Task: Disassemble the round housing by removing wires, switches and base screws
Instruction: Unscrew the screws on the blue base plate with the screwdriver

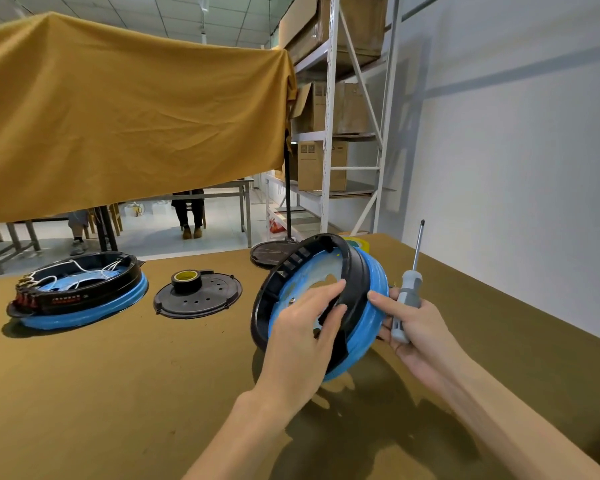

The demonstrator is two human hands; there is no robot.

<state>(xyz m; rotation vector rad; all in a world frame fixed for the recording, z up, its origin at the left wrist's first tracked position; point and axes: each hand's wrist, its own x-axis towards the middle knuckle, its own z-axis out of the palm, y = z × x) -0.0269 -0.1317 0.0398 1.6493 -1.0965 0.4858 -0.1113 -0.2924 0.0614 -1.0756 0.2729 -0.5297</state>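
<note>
Head view takes in a wide brown felt-covered counter (118, 393), with a mustard-yellow cloth (118, 109) draped behind it and a white metal shelving rack (329, 116) of cardboard boxes to the right. Near the middle of the counter, the round black-and-blue plastic housing (368, 299) is lifted and tilted on edge, its open side facing left. The left hand (305, 334) reaches into that opening, its fingers (326, 292) spread against the blue inner face and black rim. The right hand (413, 327) props the blue outer wall with its fingertips while curling round the grey-handled screwdriver (407, 299), shaft pointing up. A second black-and-blue round housing with white wires (77, 292) lies flat at far left (its red parts may be switches, too small to tell). Between the two housings sits a flat black perforated round cover plate (201, 299), carrying a roll of black tape with a yellow core (186, 280).
</note>
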